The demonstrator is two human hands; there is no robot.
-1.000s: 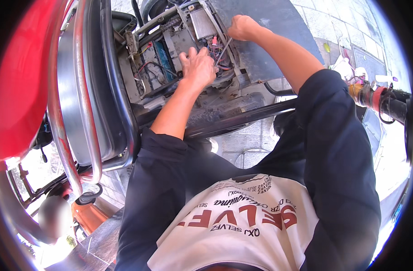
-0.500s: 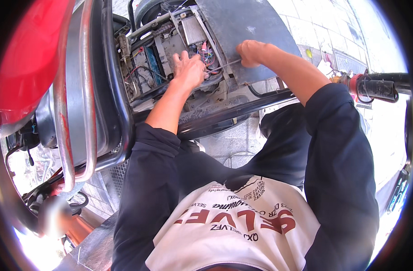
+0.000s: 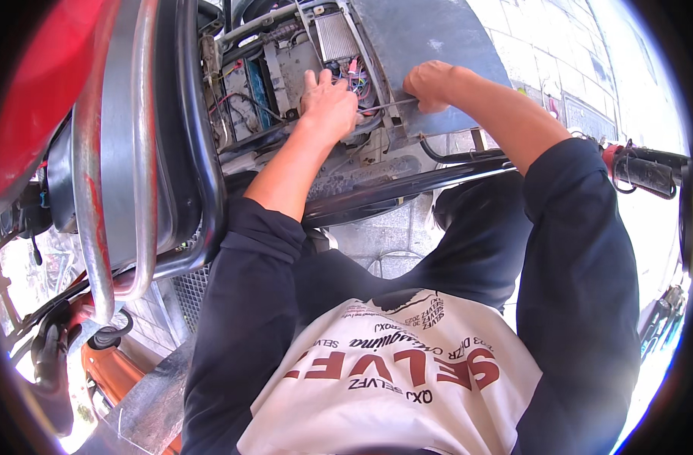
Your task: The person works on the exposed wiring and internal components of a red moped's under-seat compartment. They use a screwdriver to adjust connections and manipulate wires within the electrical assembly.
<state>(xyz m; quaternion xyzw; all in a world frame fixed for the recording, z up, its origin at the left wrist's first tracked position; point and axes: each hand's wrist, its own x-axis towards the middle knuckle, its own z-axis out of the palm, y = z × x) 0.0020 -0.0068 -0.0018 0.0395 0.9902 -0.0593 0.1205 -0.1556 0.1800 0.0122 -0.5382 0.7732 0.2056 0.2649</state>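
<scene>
My right hand (image 3: pixel 431 86) is closed in a fist around a thin metal rod (image 3: pixel 388 105); its grip end is hidden inside the fist. The rod runs leftward to the thumb side of my left hand (image 3: pixel 330 108). That hand lies palm down over an open compartment of a vehicle, its outer fingers stretched out. Thumb and forefinger bend down by the rod's end, and what they pinch is hidden. Just beyond are a bundle of coloured wires (image 3: pixel 367 82) and a finned metal box (image 3: pixel 336 38). A blue-sided block (image 3: pixel 257 85) sits farther left in the compartment.
A dark flat panel (image 3: pixel 422 38) lies under and beyond my right hand. A black tube (image 3: pixel 377 196) crosses between the compartment and my legs. Metal rails (image 3: pixel 145 152) and a black padded part stand at left, beside a red panel (image 3: pixel 39 83). A handlebar grip (image 3: pixel 644 174) is at far right.
The whole view has shifted a little, so the compartment and both hands sit slightly farther right. The right fist still holds the rod, and the left hand stays by its end.
</scene>
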